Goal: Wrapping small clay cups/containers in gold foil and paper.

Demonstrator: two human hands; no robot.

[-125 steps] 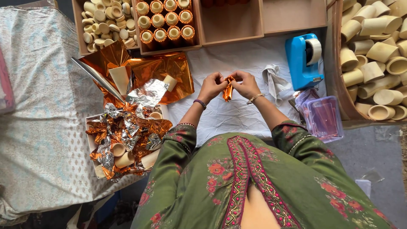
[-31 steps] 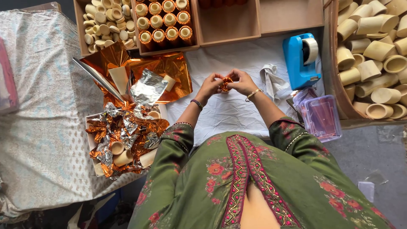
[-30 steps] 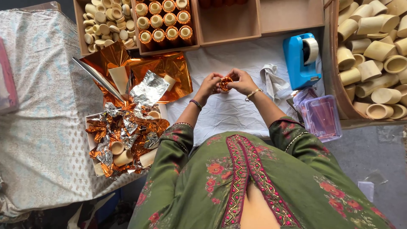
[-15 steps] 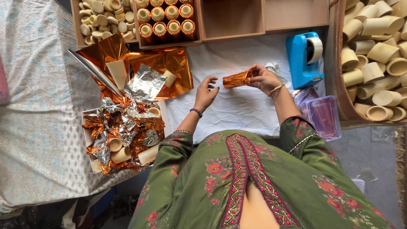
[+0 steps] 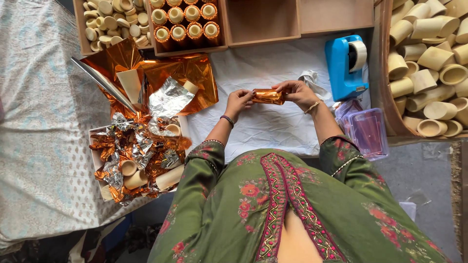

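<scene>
We see both hands raised over the white cloth [image 5: 273,126], which we take as our landmark; between them a small roll wrapped in orange foil [image 5: 268,96] lies crosswise above the cloth's middle; the left hand [image 5: 239,101] has its grip clamped on the roll's left end, fingertips pinched together around it; the right hand [image 5: 297,92] has its grip clamped on the roll's right end from above, fingers curled over the foil; a dark band sits on the left wrist, a thin bangle on the right.

At the cloth's right edge stands a blue tape dispenser [image 5: 343,65] with a pale roll of tape in it; just nearer the person from it, a clear pinkish plastic box [image 5: 368,134] sits at the cloth's right corner; beyond that, further right, a wooden crate [image 5: 382,97] holds many bare pale tubes [image 5: 429,58].

At the cloth's left edge lie loose orange foil sheets [image 5: 190,73], one turned silver side up, with a few bare tubes on them; nearer the person from those, a shallow tray [image 5: 95,156] is heaped with crumpled orange and silver foil scraps [image 5: 131,151] and some tubes.

Along the cloth's far edge sits a wooden divided box [image 5: 263,22]; its left compartments hold bare tubes and upright foil-wrapped tubes [image 5: 187,27]; the compartments directly beyond the hands show only bare wood.
</scene>
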